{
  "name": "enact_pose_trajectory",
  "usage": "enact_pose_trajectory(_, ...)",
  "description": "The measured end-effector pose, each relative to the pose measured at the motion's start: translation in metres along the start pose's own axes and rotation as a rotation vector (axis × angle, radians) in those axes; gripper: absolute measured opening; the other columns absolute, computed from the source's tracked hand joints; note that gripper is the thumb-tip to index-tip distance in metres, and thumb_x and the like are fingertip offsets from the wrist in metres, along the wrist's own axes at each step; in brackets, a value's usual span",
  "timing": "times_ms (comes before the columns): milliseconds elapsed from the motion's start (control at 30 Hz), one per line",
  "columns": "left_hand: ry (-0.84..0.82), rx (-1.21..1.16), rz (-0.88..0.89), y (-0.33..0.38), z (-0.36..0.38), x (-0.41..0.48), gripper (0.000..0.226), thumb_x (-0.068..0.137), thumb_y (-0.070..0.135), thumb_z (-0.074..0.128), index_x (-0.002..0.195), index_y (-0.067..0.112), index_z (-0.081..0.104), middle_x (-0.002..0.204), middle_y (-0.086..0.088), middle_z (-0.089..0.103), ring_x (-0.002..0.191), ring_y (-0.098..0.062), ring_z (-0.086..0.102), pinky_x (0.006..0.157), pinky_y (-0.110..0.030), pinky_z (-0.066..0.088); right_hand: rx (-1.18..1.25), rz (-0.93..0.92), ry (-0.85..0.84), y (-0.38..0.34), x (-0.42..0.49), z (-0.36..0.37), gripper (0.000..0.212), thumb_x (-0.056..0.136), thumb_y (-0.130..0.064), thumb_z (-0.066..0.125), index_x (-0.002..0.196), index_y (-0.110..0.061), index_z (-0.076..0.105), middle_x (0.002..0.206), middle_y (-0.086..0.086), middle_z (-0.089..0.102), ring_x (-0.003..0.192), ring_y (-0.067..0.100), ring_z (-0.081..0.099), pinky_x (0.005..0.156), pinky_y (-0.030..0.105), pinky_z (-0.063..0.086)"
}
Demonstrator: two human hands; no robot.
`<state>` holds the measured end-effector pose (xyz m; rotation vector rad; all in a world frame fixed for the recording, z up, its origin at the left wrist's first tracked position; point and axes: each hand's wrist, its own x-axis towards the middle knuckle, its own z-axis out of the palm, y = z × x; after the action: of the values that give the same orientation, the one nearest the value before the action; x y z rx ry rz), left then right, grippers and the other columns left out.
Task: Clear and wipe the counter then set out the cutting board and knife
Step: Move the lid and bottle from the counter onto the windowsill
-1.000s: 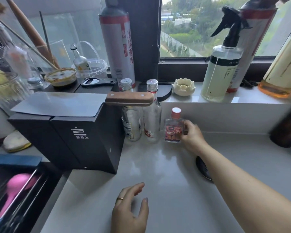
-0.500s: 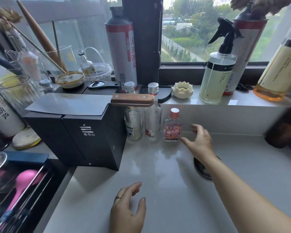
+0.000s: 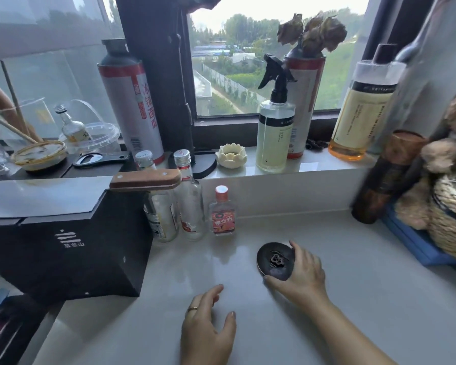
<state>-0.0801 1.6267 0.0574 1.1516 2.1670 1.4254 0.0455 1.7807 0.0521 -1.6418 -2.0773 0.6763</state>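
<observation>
A: Our R hand [image 3: 304, 272]?
B: Fingers clasp the dark round dish [image 3: 274, 260] on the counter [image 3: 366, 299].
A: L hand [image 3: 208, 325]?
B: Flat, empty. Cleaver [image 3: 90, 188] at 10 o'clock on the black box [image 3: 63, 246].

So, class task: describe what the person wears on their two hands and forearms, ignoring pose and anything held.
Both arms are bare, with no sleeves, gloves or watch in view. The left hand wears a thin gold-coloured ring on one finger; its visible nails look dark-tinted. The right hand shows no jewellery, and its forearm is bare to the frame's edge.
</observation>
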Motion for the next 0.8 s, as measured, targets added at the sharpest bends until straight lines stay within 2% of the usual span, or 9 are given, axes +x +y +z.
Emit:
enact_pose_trajectory(67, -0.007, 0.002, 0.017, 0.001, 0.011, 0.005, 0.046, 0.066, 0.013, 0.069, 0.110, 0.022, 0.062, 0.094, -0.001, 0.061, 0.093, -0.007, 0.058, 0.083, -0.019, 0.041, 0.068, -0.010, 0.027, 0.002, 0.001, -0.003, 0.097, 0.058, -0.047, 0.076, 0.138, -0.021, 0.028, 0.136, -0.001, 0.045, 0.126, 0.022, 0.034, 0.104, 0.032, 0.030)
enact_pose_trajectory(167, 0.023, -0.023, 0.075, 0.000, 0.024, 0.013, 0.056, 0.050, 0.021, 0.064, 0.106, 0.021, 0.065, 0.086, -0.002, 0.065, 0.088, -0.002, 0.054, 0.074, -0.005, 0.039, 0.201, -0.029, 0.131, 0.008, 0.010, -0.021, 0.093, 0.056, -0.037, 0.082, 0.135, -0.019, 0.036, 0.131, 0.000, 0.050, 0.120, 0.023, 0.038, 0.102, 0.031, 0.031)
enact_pose_trajectory(267, 0.019, -0.006, 0.100, 0.001, 0.033, 0.018, 0.053, 0.048, 0.023, 0.064, 0.101, 0.022, 0.068, 0.086, -0.003, 0.066, 0.090, -0.001, 0.052, 0.075, -0.008, 0.039, 0.223, -0.049, 0.285, 0.008, 0.036, -0.055, 0.091, 0.055, -0.029, 0.085, 0.132, -0.016, 0.040, 0.129, 0.004, 0.053, 0.119, 0.025, 0.039, 0.103, 0.033, 0.030)
enact_pose_trajectory(400, 0.024, 0.007, 0.135, 0.004, 0.042, 0.023, 0.051, 0.049, 0.024, 0.064, 0.100, 0.025, 0.066, 0.084, 0.000, 0.065, 0.089, 0.000, 0.051, 0.076, 0.005, 0.033, 0.184, -0.084, 0.402, -0.005, 0.079, -0.105, 0.088, 0.058, -0.028, 0.085, 0.132, -0.010, 0.040, 0.128, 0.014, 0.054, 0.121, 0.030, 0.041, 0.105, 0.038, 0.029)
enact_pose_trajectory(567, 0.015, 0.011, 0.145, 0.004, 0.048, 0.028, 0.052, 0.049, 0.022, 0.064, 0.101, 0.023, 0.067, 0.086, 0.002, 0.065, 0.087, -0.001, 0.052, 0.075, -0.015, 0.041, 0.177, -0.054, 0.378, -0.024, 0.125, -0.134, 0.088, 0.061, -0.035, 0.081, 0.132, -0.013, 0.036, 0.129, 0.015, 0.050, 0.123, 0.032, 0.038, 0.107, 0.039, 0.030)
enact_pose_trajectory(733, 0.025, -0.013, 0.125, 0.006, 0.051, 0.035, 0.052, 0.050, 0.023, 0.063, 0.103, 0.025, 0.065, 0.084, 0.001, 0.065, 0.090, -0.002, 0.052, 0.074, -0.017, 0.042, 0.183, -0.016, 0.297, -0.028, 0.156, -0.129, 0.091, 0.064, -0.040, 0.079, 0.136, -0.015, 0.030, 0.136, 0.012, 0.047, 0.128, 0.031, 0.033, 0.108, 0.038, 0.029)
enact_pose_trajectory(800, 0.044, -0.024, 0.115, 0.008, 0.052, 0.038, 0.054, 0.051, 0.022, 0.062, 0.104, 0.028, 0.063, 0.083, 0.004, 0.064, 0.089, -0.004, 0.052, 0.075, -0.023, 0.047, 0.166, 0.016, 0.270, -0.026, 0.164, -0.123, 0.093, 0.063, -0.046, 0.077, 0.138, -0.017, 0.029, 0.138, 0.009, 0.045, 0.129, 0.031, 0.029, 0.107, 0.040, 0.031)
